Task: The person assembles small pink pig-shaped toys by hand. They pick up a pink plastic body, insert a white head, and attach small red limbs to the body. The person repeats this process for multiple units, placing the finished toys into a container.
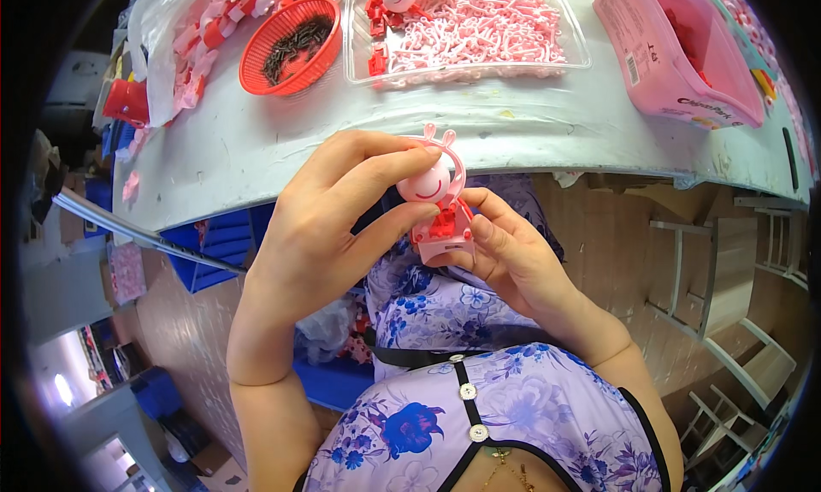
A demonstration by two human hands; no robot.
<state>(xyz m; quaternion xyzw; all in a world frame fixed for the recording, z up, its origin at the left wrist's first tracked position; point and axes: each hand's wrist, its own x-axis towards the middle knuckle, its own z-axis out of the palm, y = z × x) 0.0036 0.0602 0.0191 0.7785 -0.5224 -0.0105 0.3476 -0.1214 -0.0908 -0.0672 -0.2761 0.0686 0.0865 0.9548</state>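
Observation:
Both hands hold a small pink and red plastic toy point(445, 246) in front of the table's near edge. My left hand point(329, 205) pinches its round pale pink head point(425, 184), which bears a curved smile line, between thumb and fingers. A pink hoop with two rabbit-like ears point(440, 134) arches around the head. My right hand point(513, 246) grips the toy's pink base from the right side, thumb near the red middle piece. Fingers hide part of the head and base.
On the table point(513, 141) stand a red basket point(329, 68) of dark small parts, a clear tray point(466, 79) of pink and white pieces, and a pink bin point(637, 60) at right. Pink and red parts point(192, 68) lie far left. White stools point(727, 278) stand right.

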